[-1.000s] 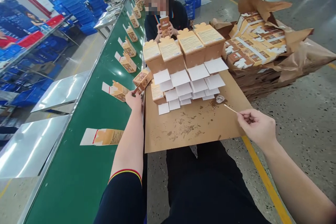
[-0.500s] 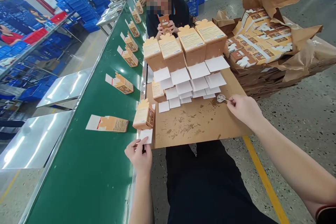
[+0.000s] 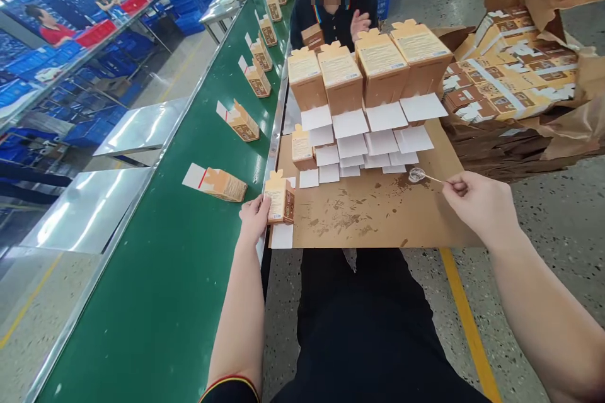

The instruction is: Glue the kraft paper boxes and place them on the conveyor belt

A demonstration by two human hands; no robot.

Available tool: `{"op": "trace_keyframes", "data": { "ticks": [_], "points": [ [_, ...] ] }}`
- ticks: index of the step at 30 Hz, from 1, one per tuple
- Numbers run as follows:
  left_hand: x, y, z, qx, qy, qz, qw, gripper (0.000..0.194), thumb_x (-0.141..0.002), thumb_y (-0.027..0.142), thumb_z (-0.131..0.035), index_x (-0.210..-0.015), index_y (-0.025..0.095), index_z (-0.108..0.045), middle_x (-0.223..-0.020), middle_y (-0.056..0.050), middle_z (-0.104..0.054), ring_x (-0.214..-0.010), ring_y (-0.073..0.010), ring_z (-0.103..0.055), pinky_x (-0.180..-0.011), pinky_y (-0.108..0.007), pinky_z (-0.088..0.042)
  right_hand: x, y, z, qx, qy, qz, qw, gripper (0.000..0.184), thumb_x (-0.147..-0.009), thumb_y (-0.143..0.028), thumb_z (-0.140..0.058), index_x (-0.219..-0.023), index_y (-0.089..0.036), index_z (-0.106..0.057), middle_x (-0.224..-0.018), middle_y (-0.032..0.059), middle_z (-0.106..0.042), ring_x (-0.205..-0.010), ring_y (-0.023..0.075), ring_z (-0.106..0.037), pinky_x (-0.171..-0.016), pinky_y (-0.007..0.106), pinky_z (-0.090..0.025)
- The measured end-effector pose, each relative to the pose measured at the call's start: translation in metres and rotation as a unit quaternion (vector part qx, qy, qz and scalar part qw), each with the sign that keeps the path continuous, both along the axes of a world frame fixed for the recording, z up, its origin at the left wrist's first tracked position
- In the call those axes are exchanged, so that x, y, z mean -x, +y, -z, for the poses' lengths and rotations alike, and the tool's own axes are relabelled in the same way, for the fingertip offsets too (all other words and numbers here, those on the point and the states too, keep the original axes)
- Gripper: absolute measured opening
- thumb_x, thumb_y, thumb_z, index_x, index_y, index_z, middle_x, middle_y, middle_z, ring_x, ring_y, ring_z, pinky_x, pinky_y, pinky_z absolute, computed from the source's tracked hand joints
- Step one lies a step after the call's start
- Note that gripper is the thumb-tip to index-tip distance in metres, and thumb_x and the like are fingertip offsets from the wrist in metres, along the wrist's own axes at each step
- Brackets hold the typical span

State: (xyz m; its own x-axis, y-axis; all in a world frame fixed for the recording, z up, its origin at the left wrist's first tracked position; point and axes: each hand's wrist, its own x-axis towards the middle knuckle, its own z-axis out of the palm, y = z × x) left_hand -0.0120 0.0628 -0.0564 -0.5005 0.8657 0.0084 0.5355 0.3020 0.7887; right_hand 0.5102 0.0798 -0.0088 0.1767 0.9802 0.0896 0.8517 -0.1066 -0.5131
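Note:
My left hand [image 3: 255,217] is closed on the left edge of a small tan-and-brown carton [image 3: 280,200]. The carton lies at the left edge of a brown cardboard sheet [image 3: 354,227], its white flap [image 3: 282,237] pointing toward me. In my right hand [image 3: 482,204] a thin stick [image 3: 435,180] is pinched between thumb and fingers. Its far end reaches a small clear round dish [image 3: 416,174] on the cardboard, with dark wet spots around it. Behind are stacked cartons [image 3: 382,69] with white flaps [image 3: 350,123] hanging forward, and a single carton [image 3: 302,146] stands at their left.
A green conveyor belt [image 3: 189,289] runs along my left, carrying a row of cartons [image 3: 222,184]. Across from me sits a person [image 3: 333,12] with a carton [image 3: 312,36]. Paper-wrapped bundles of folded cartons [image 3: 510,75] stand at the right.
My left hand has moved from the white flap to the carton's left side. My right hand has drawn back a little, showing more stick. The person opposite has lowered the carton. The view has shifted.

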Motion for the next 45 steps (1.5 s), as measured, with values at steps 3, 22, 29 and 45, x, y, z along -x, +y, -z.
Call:
{"op": "trace_keyframes", "data": {
  "ticks": [3,22,29,45],
  "points": [
    [-0.012,-0.020,0.011,-0.011,0.000,-0.021,1.000,0.041,-0.097,0.064,-0.068,-0.102,0.026,-0.082,-0.133,-0.016,-0.071,-0.147,-0.0397,-0.055,-0.134,-0.058,-0.037,-0.008,-0.021,0.012,-0.073,0.049,0.010,0.996,0.017,-0.094,-0.037,-0.073,-0.080,-0.027,-0.072,-0.074,0.0073,-0.075,-0.069,0.0301,-0.076,-0.075,0.047,-0.065],
    [-0.097,-0.045,0.022,-0.121,-0.454,-0.034,0.882,0.081,-0.059,0.043,-0.113,-0.126,0.028,-0.069,-0.127,-0.010,-0.081,-0.127,-0.0321,-0.078,-0.112,-0.050,-0.063,0.160,-0.082,0.083,-0.123,0.190,-0.326,0.918,0.023,-0.103,-0.015,-0.057,-0.084,-0.024,-0.065,-0.070,-0.0003,-0.066,-0.059,0.0145,-0.059,-0.060,0.028,-0.049],
    [-0.097,-0.049,0.021,-0.118,-0.432,-0.026,0.894,0.084,-0.059,0.047,-0.113,-0.126,0.027,-0.065,-0.128,-0.011,-0.079,-0.121,-0.0293,-0.079,-0.110,-0.047,-0.064,0.164,-0.081,0.090,-0.096,0.153,-0.357,0.917,0.024,-0.103,-0.014,-0.054,-0.082,-0.024,-0.060,-0.069,0.0001,-0.062,-0.058,0.0159,-0.056,-0.059,0.029,-0.045],
    [-0.150,-0.090,0.025,-0.102,-0.215,0.012,0.971,0.069,-0.068,0.038,-0.105,-0.121,0.027,-0.062,-0.110,-0.007,-0.076,-0.104,-0.0317,-0.079,-0.095,-0.044,-0.065,0.108,-0.080,0.061,-0.117,0.228,-0.114,0.960,0.019,-0.102,-0.032,-0.070,-0.083,-0.026,-0.074,-0.068,0.0013,-0.072,-0.057,0.0174,-0.067,-0.060,0.031,-0.063]
  ]
}}
